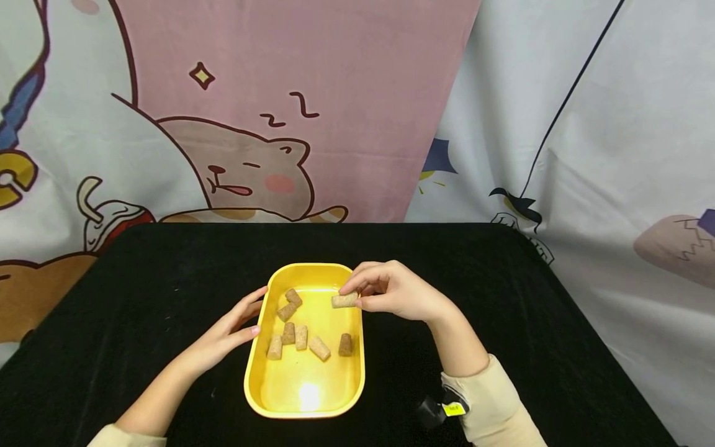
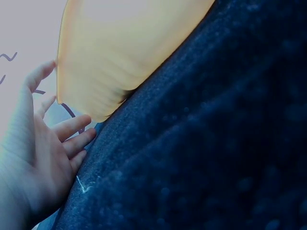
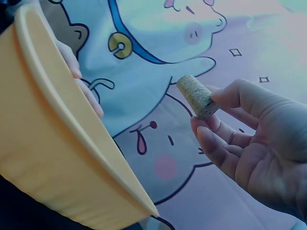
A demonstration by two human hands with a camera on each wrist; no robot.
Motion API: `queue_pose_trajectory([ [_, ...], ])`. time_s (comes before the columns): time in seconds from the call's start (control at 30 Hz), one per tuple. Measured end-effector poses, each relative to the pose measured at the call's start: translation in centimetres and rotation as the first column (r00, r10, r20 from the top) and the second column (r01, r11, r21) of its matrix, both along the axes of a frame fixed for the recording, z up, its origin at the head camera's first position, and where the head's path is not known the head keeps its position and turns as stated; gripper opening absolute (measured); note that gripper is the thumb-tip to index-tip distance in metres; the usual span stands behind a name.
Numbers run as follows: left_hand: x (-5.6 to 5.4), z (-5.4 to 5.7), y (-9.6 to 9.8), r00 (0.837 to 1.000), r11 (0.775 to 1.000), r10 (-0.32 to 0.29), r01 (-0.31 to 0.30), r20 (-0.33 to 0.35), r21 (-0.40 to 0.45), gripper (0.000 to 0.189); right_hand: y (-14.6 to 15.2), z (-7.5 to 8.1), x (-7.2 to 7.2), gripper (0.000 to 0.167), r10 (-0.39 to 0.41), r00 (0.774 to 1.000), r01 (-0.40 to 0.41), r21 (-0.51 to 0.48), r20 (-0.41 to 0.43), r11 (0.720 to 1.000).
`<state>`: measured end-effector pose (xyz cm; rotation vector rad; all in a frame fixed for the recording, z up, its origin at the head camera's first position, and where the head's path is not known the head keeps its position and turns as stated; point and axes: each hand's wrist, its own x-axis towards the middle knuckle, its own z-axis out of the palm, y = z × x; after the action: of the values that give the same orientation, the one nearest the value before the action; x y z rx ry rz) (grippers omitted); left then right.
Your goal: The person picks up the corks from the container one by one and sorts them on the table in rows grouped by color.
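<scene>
- Apparently for steadiness, the left hand [image 1: 226, 335] rests against the left wall of the yellow tray [image 1: 290, 379], its fingers loosely spread rather than clamped; whether every fingertip touches cannot be told.
- The right hand [image 1: 402, 292] pinches one cork [image 1: 343, 300] between thumb and fingertips, gripping it by one end, so most of its length stands free; such a light hold probably suits so small a thing.
- That cork hangs over the far right part of the tray. Seven other corks [image 1: 301, 337] lie inside: two together at the far left, four across the middle, one apart near the right wall.
- The tray sits on the black table [image 1: 167, 298], its long side running near to far, likely to put both side walls within reach.
- Only the head view shows the tray's contents. The right wrist view adds that the held cork is above the rim, touching nothing but the hand, and bares its speckled end.
- The left wrist view shows the left palm and the tray's outer wall, but no cork.
</scene>
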<state>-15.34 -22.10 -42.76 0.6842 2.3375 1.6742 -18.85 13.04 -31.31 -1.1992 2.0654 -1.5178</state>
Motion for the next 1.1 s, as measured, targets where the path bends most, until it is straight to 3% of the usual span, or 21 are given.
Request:
queue_pose_trajectory([
  [0.47,0.1,0.0,-0.2,0.999,1.0,-0.025,0.025,-0.022,0.014,0.061,2.7,0.1,-1.4,0.017,-0.136,0.991,0.136,-0.011,-0.007,0.991],
  [0.83,-0.1,0.2,-0.1,0.999,0.999,-0.034,0.034,-0.019,0.018,0.06,4.7,-1.6,-3.5,0.017,-0.273,0.962,0.273,0.036,0.01,0.961],
  [1.1,0.0,0.1,0.0,1.0,1.0,-0.013,0.013,0.0,0.006,0.06,5.8,-3.5,-4.9,0.023,-0.298,0.951,0.294,0.061,0.077,0.954],
])
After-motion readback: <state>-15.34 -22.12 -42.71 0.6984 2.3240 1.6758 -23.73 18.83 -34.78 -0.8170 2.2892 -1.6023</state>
